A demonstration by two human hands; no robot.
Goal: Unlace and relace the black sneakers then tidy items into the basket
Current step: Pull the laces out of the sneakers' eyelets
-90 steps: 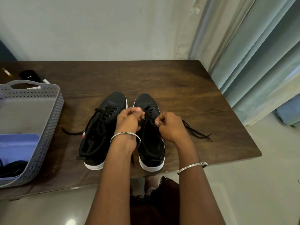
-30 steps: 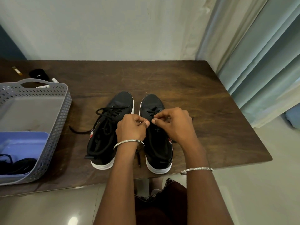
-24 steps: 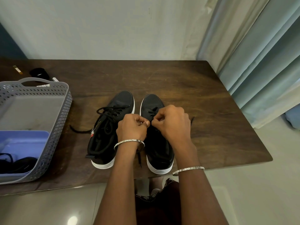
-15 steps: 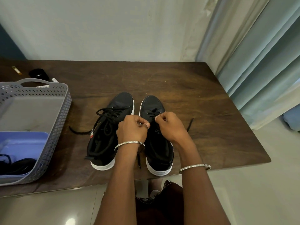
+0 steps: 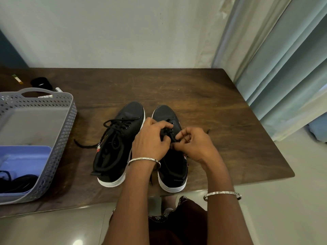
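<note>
— Fingers (image 5: 165,125) of the left hand (image 5: 150,141) curl round the black lace (image 5: 165,134) over the eyelets of the right sneaker (image 5: 174,167); those of the right hand (image 5: 196,146) pinch the same lace just beside them.
— Both gripping, then. Where do the shoes sit?
— Side by side on the table (image 5: 212,103), toes far, heels close to its near edge. The left sneaker (image 5: 113,151) looks laced, one end trailing left toward the basket (image 5: 60,137).
— Risk?
— Black on black: I'd judge a skipped eyelet or a twisted crossing likely. A hard tug could also drag the shoe off the near edge, since its heel sits so close.
</note>
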